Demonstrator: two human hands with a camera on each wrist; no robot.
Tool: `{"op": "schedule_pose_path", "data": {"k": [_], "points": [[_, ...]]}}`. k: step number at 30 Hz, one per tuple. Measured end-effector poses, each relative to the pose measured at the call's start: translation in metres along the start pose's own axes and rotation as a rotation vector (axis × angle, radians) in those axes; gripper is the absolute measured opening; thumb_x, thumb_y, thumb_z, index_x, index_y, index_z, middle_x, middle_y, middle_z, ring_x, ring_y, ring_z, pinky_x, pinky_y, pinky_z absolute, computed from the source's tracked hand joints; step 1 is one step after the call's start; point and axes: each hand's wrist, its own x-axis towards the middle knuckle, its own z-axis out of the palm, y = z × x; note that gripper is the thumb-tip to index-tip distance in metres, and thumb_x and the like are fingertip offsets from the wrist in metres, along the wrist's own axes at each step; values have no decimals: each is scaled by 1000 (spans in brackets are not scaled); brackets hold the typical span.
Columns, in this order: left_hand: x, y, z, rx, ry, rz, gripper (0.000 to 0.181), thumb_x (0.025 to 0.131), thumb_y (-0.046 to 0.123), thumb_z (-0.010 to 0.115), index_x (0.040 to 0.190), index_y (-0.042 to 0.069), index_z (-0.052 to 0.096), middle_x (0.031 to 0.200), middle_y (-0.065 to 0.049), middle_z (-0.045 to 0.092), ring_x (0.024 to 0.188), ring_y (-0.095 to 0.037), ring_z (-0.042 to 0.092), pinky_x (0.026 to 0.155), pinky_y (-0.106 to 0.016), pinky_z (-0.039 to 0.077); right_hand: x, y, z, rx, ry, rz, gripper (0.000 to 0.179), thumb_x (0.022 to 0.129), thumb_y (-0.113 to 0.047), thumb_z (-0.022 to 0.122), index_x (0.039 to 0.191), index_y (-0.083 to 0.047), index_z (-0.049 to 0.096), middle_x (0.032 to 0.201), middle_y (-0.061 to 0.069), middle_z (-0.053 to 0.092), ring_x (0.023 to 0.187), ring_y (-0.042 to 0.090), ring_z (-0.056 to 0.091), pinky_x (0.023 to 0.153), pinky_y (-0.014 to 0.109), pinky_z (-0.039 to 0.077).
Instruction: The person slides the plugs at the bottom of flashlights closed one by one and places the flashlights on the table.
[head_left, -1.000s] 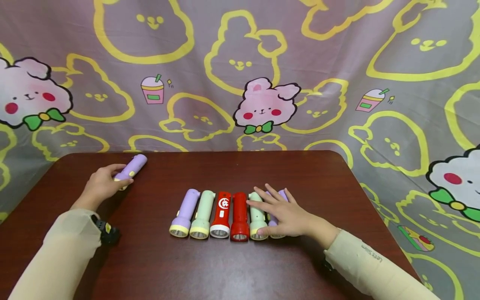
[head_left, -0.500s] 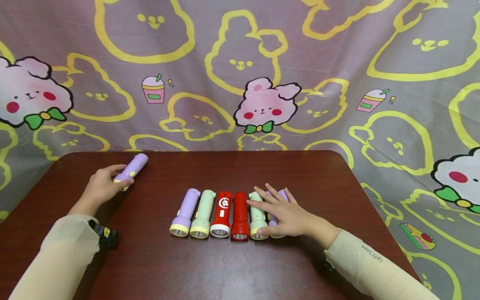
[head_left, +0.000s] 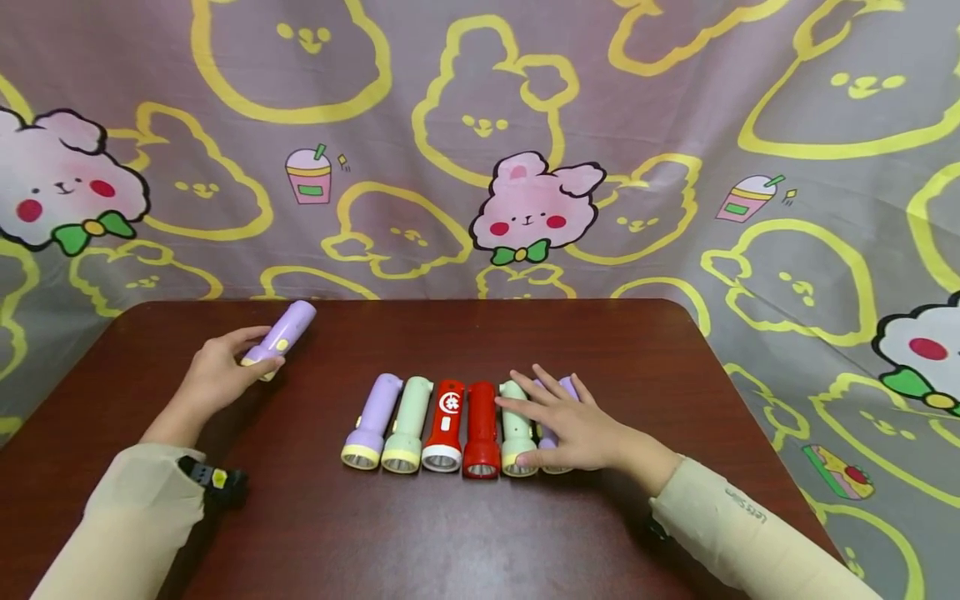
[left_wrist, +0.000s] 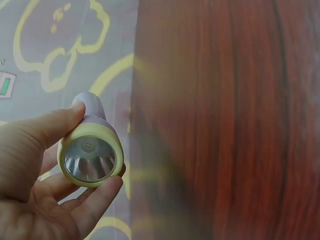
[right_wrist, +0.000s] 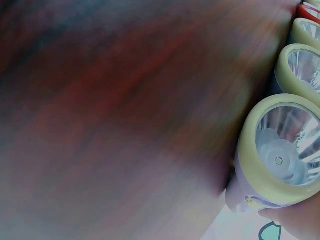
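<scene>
My left hand [head_left: 217, 375] grips a purple flashlight [head_left: 288, 327] near its pale yellow head, over the table's back left part. Its lens [left_wrist: 90, 159] faces the left wrist camera, with the thumb on one side and fingers on the other. Across the middle lies a row of flashlights: purple [head_left: 372, 421], light green [head_left: 407, 425], red with a white rim [head_left: 444, 427], all red [head_left: 481, 429], and light green [head_left: 517, 433]. My right hand [head_left: 581, 433] lies with fingers spread over the row's right end, partly hiding purple flashlights there. The end flashlight [right_wrist: 277, 150] shows closely in the right wrist view.
The dark reddish wooden table [head_left: 420, 542] has rounded back corners. A grey-pink curtain [head_left: 390, 150] with yellow outlined animals and rabbit faces hangs behind and at the sides. A black strapped device [head_left: 216, 481] sits on the left wrist.
The left hand has shifted slightly right and away with the purple flashlight. The right hand and the row appear to stay in place.
</scene>
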Motion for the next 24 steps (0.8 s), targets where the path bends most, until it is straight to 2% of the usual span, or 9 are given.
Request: {"op": "schedule_pose_path", "data": {"k": [6, 13, 20, 24], "points": [[-2, 13, 0, -20, 3, 33, 59, 88, 21, 77, 135, -4, 55, 112, -33, 67, 83, -24, 60, 56, -22, 45, 0, -1, -1, 0, -1, 0, 77, 85, -67, 61, 153, -39, 36, 167, 4, 18, 153, 41, 12, 109, 80, 8], [-7, 20, 0, -38, 13, 50, 58, 88, 21, 77, 136, -3, 55, 117, -30, 66, 78, -11, 57, 56, -21, 45, 1, 0, -2, -4, 1, 3, 77, 85, -67, 61, 152, -40, 36, 167, 4, 18, 153, 41, 12, 109, 80, 8], [-16, 27, 2, -48, 5, 33, 59, 89, 24, 76, 138, 0, 54, 122, -29, 64, 89, -27, 57, 57, -21, 44, 1, 1, -1, -8, 5, -4, 77, 85, -67, 60, 153, -39, 36, 167, 4, 18, 153, 42, 12, 109, 80, 9], [-20, 31, 5, -63, 19, 51, 58, 88, 22, 76, 137, 0, 55, 119, -29, 66, 90, -27, 57, 58, -20, 43, 0, 1, -1, -5, 2, -3, 77, 85, -67, 60, 153, -39, 36, 167, 4, 18, 153, 41, 12, 108, 80, 9]]}}
